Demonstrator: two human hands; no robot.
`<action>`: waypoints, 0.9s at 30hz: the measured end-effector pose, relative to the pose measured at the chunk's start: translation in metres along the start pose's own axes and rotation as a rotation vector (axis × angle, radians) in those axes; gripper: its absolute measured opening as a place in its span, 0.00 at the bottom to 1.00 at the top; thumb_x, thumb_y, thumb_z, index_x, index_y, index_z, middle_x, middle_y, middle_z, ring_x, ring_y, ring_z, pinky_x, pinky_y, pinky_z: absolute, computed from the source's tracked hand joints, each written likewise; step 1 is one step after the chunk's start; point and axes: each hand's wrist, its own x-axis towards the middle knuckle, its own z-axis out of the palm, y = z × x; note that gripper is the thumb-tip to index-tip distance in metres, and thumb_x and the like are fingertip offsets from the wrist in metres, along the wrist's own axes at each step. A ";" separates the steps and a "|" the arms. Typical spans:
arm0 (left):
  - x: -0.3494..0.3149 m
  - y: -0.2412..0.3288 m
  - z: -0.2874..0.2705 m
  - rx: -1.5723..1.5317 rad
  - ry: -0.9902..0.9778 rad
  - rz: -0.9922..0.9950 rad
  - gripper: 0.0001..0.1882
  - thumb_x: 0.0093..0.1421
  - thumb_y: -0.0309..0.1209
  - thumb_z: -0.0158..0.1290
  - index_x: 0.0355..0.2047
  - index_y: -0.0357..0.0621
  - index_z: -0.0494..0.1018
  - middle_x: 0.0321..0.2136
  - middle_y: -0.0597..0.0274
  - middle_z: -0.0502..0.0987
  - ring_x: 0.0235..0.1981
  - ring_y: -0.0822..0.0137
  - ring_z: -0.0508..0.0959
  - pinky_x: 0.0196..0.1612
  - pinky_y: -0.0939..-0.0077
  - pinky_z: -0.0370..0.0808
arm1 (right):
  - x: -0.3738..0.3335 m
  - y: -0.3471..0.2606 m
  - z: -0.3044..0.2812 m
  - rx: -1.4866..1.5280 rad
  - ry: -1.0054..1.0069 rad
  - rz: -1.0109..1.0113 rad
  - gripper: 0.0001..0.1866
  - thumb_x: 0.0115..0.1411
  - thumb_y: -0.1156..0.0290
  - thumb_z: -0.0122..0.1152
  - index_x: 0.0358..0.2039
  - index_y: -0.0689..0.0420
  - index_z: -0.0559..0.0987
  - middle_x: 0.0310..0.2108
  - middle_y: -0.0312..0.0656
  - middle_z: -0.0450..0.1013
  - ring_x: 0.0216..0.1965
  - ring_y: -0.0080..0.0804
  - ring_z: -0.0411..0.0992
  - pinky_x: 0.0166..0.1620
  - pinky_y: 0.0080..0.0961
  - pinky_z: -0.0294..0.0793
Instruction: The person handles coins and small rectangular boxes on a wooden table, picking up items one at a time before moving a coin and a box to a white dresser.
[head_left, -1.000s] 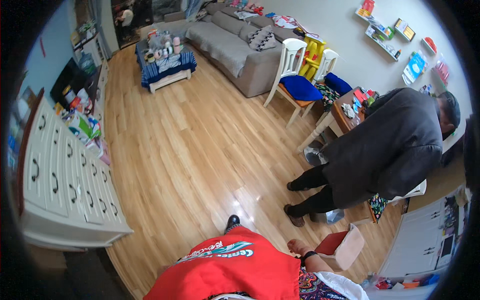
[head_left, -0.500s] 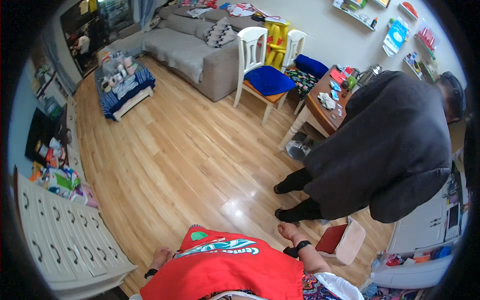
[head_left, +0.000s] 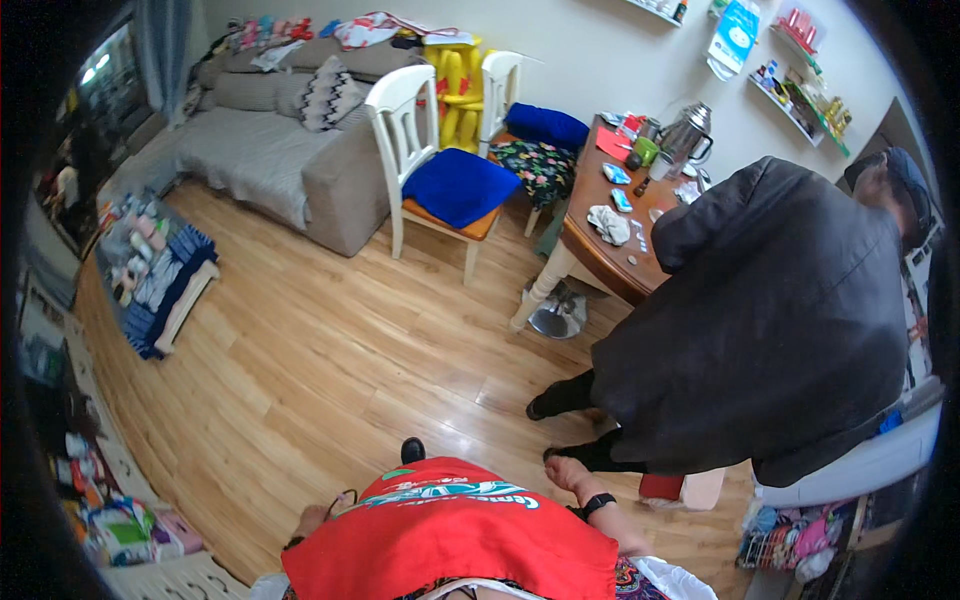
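Note:
My right hand [head_left: 568,474] hangs beside the red apron [head_left: 450,535] on my front. Its fingers look loosely curled, with nothing visible in them, and a black watch [head_left: 599,501] is strapped on that wrist. It is nearest to the legs of a person in a dark jacket [head_left: 760,320]. My left hand [head_left: 312,519] hangs low on the other side of the apron, above the floor. The apron's edge and the small size hide its fingers. One black shoe [head_left: 412,450] of mine shows past the apron.
The person stands bent at a wooden table [head_left: 590,225] bearing a thermos [head_left: 688,135], a crumpled white cloth [head_left: 608,225] and packets. Also around are a white chair with blue cushion [head_left: 460,190], a sofa [head_left: 345,195], a covered low table [head_left: 160,270], and a red-and-pink stool [head_left: 700,489].
My view has turned right and moved forward; chair, sofa and table have shifted left in it. My shoe has come into sight. Both hands still hang at my sides.

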 end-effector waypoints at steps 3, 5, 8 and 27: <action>0.084 -0.036 -0.090 -0.082 0.210 0.101 0.11 0.48 0.35 0.49 0.19 0.39 0.72 0.18 0.52 0.74 0.20 0.55 0.74 0.25 0.62 0.71 | 0.016 -0.030 -0.041 0.187 0.246 -0.048 0.14 0.55 0.62 0.51 0.36 0.57 0.75 0.36 0.52 0.73 0.40 0.50 0.70 0.42 0.37 0.70; 0.134 0.019 -0.214 -0.868 0.105 -0.393 0.11 0.55 0.32 0.45 0.20 0.39 0.70 0.15 0.62 0.70 0.15 0.67 0.70 0.19 0.71 0.67 | 0.022 -0.042 -0.069 0.280 0.348 -0.038 0.14 0.55 0.63 0.52 0.37 0.59 0.75 0.36 0.52 0.72 0.40 0.51 0.70 0.42 0.37 0.70; 0.216 0.026 -0.293 -1.065 0.232 -0.305 0.07 0.59 0.30 0.45 0.28 0.42 0.70 0.20 0.64 0.72 0.19 0.72 0.71 0.19 0.78 0.68 | 0.053 -0.058 -0.126 0.428 0.514 -0.062 0.12 0.54 0.68 0.55 0.38 0.59 0.75 0.36 0.51 0.73 0.40 0.47 0.71 0.42 0.33 0.70; 0.440 0.256 -0.520 -1.297 0.031 -0.321 0.09 0.60 0.28 0.43 0.41 0.47 0.67 0.32 0.65 0.75 0.29 0.73 0.75 0.29 0.82 0.70 | 0.282 0.123 -0.411 0.576 1.263 0.760 0.13 0.53 0.65 0.59 0.33 0.60 0.73 0.33 0.51 0.72 0.35 0.50 0.70 0.38 0.39 0.69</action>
